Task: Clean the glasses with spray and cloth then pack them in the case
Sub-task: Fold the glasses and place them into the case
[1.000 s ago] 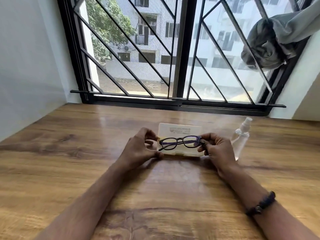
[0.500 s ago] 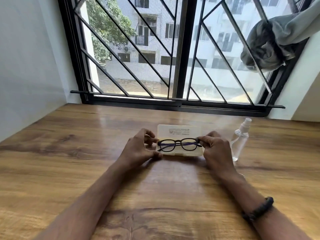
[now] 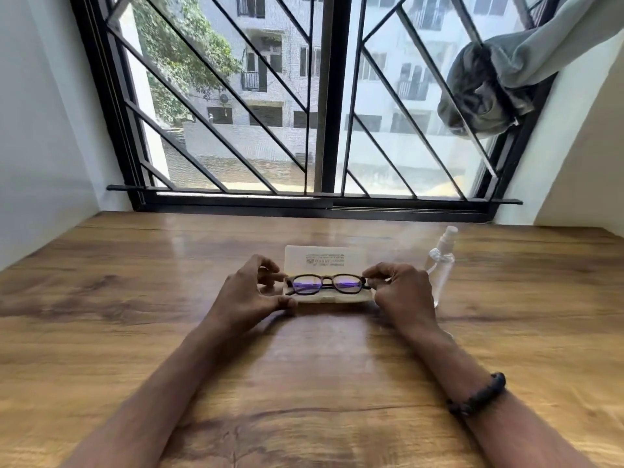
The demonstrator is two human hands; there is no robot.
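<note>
Both hands have lowered the glasses (image 3: pixel 327 284) into the open case (image 3: pixel 326 265) on the worktop (image 3: pixel 135 315); left hand (image 3: pixel 250 295) and right hand (image 3: pixel 401 292) each pinch a frame end, so packing looks nearly done.

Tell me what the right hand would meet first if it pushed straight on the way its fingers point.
The right hand points left along the glasses, which it already pinches at one end. Beyond them it would probably meet the left hand holding the other end, over the open case.
</note>
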